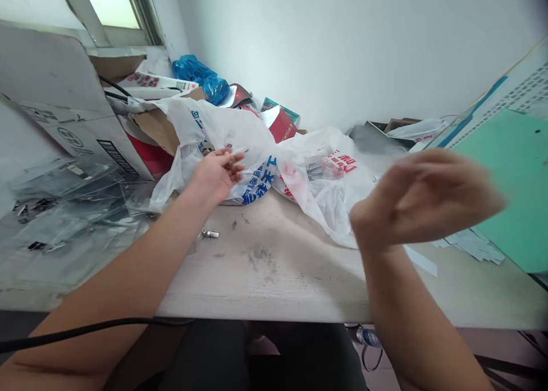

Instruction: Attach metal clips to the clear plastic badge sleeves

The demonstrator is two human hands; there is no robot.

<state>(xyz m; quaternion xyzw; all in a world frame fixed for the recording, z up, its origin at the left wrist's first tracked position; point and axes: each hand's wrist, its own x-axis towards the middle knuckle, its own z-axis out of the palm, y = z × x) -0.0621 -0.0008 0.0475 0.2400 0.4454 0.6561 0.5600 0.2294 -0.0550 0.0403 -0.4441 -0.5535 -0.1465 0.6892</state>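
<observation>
My left hand (220, 174) is palm up at the mouth of a white plastic bag with blue print (259, 180). Its fingers are loosely curled, and small dark or shiny bits show between them, too small to name. Small metal pieces (206, 148) show in the bag just behind this hand. My right hand (428, 197) is raised over the right part of the table, smeared by motion, so its fingers cannot be read. A second white bag with red print (329, 168) lies between the hands. On the table below my left hand rests a small metal clip (210, 234).
Clear plastic sleeves (81, 231) with metal clips among them cover the table's left side. A cardboard box (72, 123) stands behind them. At the back are a blue bag (201, 77) and a red box (280, 123). Paper strips (475, 245) and a green board (514, 180) are at right.
</observation>
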